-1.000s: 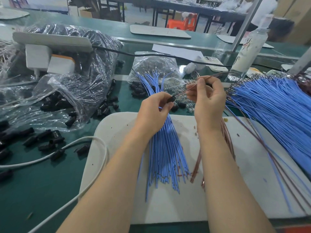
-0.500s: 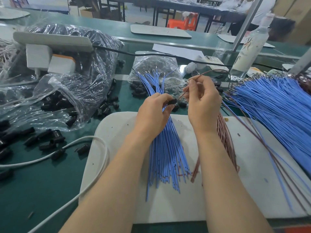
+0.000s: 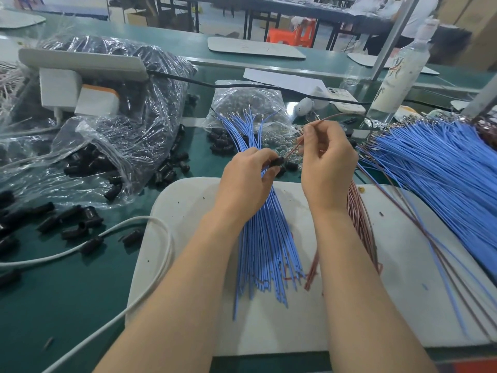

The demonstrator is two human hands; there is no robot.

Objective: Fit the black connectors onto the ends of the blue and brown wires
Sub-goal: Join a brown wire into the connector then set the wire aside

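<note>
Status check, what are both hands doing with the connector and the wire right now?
Left hand pinching black connector. Right hand feeding brown wire into it. Blue wire bundle under the left hand; nothing blocking.

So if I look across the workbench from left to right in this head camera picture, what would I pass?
Clear bag of black connectors → white cable → left hand pinching a black connector → right hand holding a brown wire → big pile of blue wires.

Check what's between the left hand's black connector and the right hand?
In the head view, one brown wire spans that gap, running from the black connector in the left hand up to the right hand; behind it, the bench.
</note>
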